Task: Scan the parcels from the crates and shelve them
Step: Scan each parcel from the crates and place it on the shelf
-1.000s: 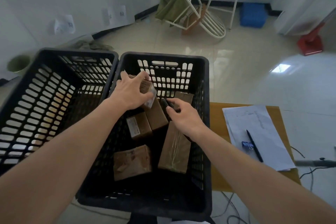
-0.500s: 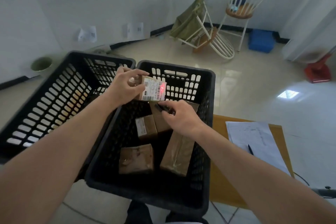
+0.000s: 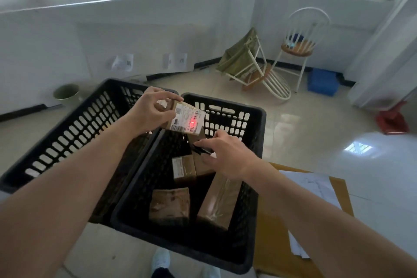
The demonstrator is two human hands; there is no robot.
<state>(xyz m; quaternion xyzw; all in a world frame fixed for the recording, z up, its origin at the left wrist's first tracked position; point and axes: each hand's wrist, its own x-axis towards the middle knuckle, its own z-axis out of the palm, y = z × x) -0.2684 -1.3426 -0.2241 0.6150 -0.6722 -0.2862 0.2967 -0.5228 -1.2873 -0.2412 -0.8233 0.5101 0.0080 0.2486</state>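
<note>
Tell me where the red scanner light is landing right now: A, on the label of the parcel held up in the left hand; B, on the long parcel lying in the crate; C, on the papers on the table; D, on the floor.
A: the red light sits on the barcode label of the small parcel that the left hand holds above the crate, while the right hand aims a dark scanner at it.
</note>
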